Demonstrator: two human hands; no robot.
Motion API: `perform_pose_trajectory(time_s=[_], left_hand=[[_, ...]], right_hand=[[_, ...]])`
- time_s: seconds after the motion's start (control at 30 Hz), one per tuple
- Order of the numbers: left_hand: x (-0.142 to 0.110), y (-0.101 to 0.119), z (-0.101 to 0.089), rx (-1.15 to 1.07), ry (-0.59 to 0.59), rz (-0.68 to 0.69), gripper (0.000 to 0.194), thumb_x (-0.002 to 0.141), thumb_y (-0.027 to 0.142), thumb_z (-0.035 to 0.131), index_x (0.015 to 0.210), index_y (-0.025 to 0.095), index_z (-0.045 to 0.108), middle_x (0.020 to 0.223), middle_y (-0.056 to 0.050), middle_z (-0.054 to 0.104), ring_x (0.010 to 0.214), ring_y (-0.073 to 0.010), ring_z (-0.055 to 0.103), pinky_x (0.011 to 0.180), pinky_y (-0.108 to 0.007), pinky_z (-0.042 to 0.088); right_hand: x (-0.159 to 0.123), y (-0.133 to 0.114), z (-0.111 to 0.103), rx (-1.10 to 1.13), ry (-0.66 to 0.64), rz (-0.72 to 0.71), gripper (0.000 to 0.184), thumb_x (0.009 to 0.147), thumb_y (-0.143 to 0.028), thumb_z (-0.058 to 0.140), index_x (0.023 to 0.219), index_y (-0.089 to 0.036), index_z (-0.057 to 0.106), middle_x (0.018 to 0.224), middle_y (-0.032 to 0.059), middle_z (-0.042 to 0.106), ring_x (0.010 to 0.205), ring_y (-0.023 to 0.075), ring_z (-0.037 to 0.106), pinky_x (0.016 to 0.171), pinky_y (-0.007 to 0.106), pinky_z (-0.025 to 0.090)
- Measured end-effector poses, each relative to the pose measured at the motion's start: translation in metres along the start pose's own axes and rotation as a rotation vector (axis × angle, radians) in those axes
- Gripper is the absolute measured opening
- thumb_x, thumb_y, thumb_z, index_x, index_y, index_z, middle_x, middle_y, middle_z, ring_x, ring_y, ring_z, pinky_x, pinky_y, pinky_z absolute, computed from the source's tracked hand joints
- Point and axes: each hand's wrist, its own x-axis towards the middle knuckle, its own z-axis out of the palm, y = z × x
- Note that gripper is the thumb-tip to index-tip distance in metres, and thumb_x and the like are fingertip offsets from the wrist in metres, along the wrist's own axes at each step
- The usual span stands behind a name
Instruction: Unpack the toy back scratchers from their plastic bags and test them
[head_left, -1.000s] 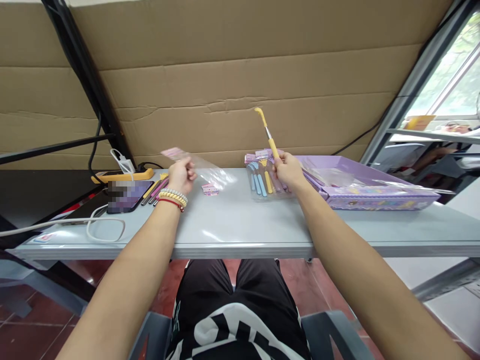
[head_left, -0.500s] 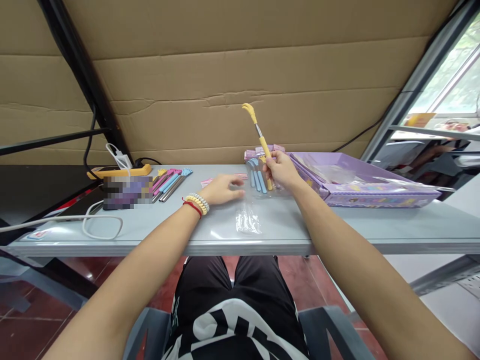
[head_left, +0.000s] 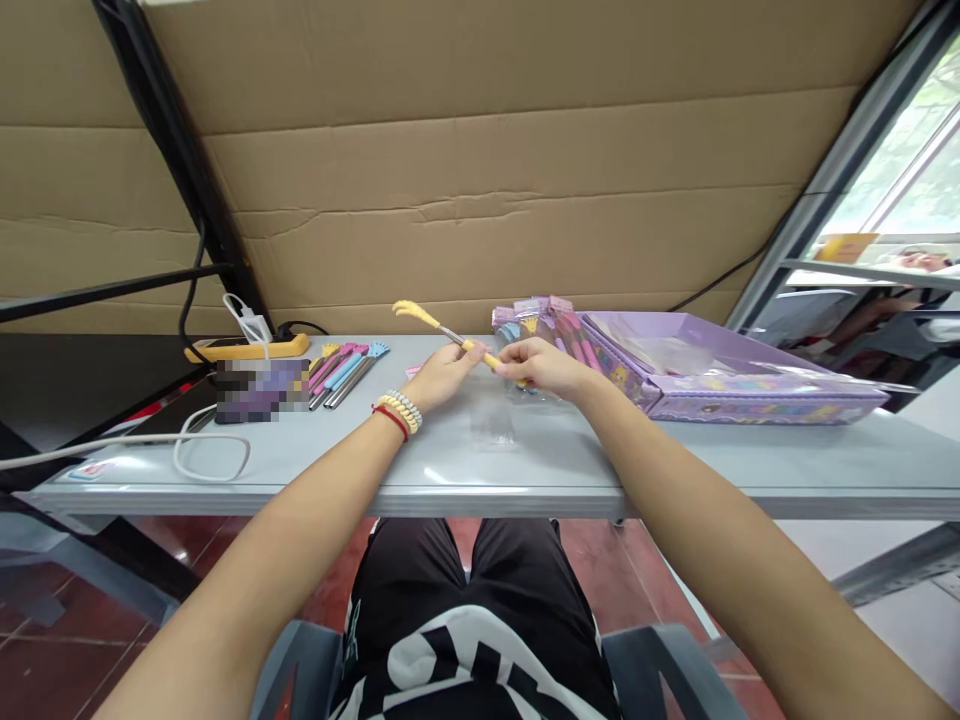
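Half a second ago the yellow back scratcher (head_left: 442, 332) stood nearly upright in the right hand (head_left: 541, 364) alone; now it is tipped down to lie almost level above the table (head_left: 675, 460), and the left hand (head_left: 442, 373) has come off the tabletop to meet it. Both hands pinch its yellow handle, the left one on the part nearer the metal shaft, the right one on the butt end, fingers curled and pressed together around it. It is a slim stick: a yellow claw-shaped head with curved tines pointing left, a short bright metal shaft, then the yellow grip. It hovers over the grey table, just above a clear plastic bag (head_left: 495, 425) that lies flat on the surface.

Left of the hands, several more scratchers (head_left: 346, 362) in pink, blue and yellow lie side by side near a yellow power strip (head_left: 247, 350). Behind the right hand stands a bagged bundle of scratchers (head_left: 536, 318), beside a purple tray (head_left: 750, 395). Beaded bracelets (head_left: 397, 408) circle the left wrist.
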Motion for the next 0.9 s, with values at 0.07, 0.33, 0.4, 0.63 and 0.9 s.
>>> perform_pose_trajectory(time_s=[0.07, 0.33, 0.4, 0.63, 0.9], left_hand=[[0.002, 0.001, 0.001, -0.148, 0.052, -0.008, 0.044, 0.083, 0.057, 0.053, 0.081, 0.014, 0.059, 0.088, -0.009, 0.069, 0.092, -0.0209, 0.063, 0.09, -0.037, 0.046], [-0.006, 0.016, -0.016, -0.532, 0.012, -0.185, 0.029, 0.089, 0.052, 0.049, 0.092, 0.023, 0.044, 0.048, 0.012, 0.028, 0.032, -0.0044, 0.024, 0.036, -0.015, 0.025], [-0.01, 0.019, -0.015, -0.46, -0.142, -0.255, 0.03, 0.089, 0.053, 0.047, 0.097, 0.024, 0.045, 0.049, 0.012, 0.029, 0.032, -0.0039, 0.017, 0.034, -0.014, 0.018], [-0.009, 0.018, -0.001, -0.039, -0.222, -0.236, 0.023, 0.091, 0.037, 0.043, 0.083, 0.017, 0.051, 0.053, 0.005, 0.043, 0.036, -0.0052, 0.033, 0.035, -0.018, 0.023], [-0.01, 0.021, -0.003, 0.033, -0.117, -0.14, 0.026, 0.085, 0.037, 0.057, 0.097, 0.016, 0.051, 0.062, 0.005, 0.05, 0.041, -0.0041, 0.034, 0.039, -0.019, 0.025]], right_hand=[[-0.001, -0.003, 0.007, -0.091, -0.042, -0.066, 0.031, 0.065, -0.041, 0.073, 0.062, -0.014, 0.058, 0.051, -0.0049, 0.042, 0.045, 0.0049, 0.031, 0.046, 0.024, 0.02], [0.002, -0.005, 0.013, -0.03, 0.221, -0.176, 0.047, 0.063, -0.057, 0.072, 0.077, -0.013, 0.064, 0.049, -0.0062, 0.043, 0.045, 0.0055, 0.033, 0.045, 0.023, 0.022], [0.003, -0.004, 0.012, 0.101, 0.235, -0.205, 0.051, 0.061, -0.058, 0.074, 0.083, -0.014, 0.063, 0.049, -0.0067, 0.045, 0.043, 0.0055, 0.035, 0.042, 0.022, 0.022], [0.004, -0.005, 0.005, 0.486, 0.279, -0.232, 0.049, 0.052, -0.054, 0.082, 0.071, -0.015, 0.058, 0.056, -0.0042, 0.052, 0.041, 0.0046, 0.042, 0.034, 0.019, 0.024], [0.01, 0.008, 0.013, 0.312, 0.065, -0.245, 0.039, 0.062, -0.043, 0.079, 0.084, -0.013, 0.067, 0.052, -0.0033, 0.053, 0.043, 0.006, 0.043, 0.036, 0.019, 0.027]])
